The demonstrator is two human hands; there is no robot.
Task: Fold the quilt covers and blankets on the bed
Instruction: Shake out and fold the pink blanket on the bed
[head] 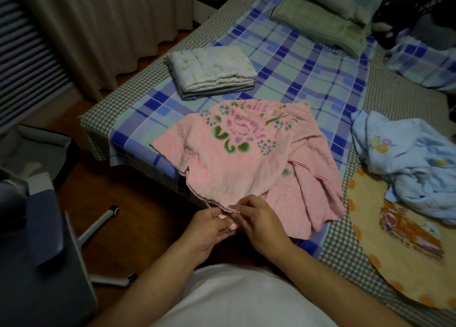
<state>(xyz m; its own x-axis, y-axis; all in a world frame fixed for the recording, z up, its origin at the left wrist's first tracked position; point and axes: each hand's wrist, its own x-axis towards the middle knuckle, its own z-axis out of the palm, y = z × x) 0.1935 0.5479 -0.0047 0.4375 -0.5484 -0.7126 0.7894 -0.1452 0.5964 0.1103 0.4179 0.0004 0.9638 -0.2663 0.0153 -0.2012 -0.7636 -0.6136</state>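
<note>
A pink blanket with a printed flower lies loosely bunched on the near corner of the bed, part of it hanging over the edge. My left hand and my right hand meet at its near hem and both pinch the same corner of the cloth. A white folded quilt sits farther back on the blue plaid sheet. To the right lies a crumpled light blue blanket on top of a yellow spread with orange dots.
Green folded bedding with a pillow lies at the bed's far end, beside dark items and a plaid bundle at the far right. A chair with a metal leg stands on the wooden floor at my left. Curtains hang behind.
</note>
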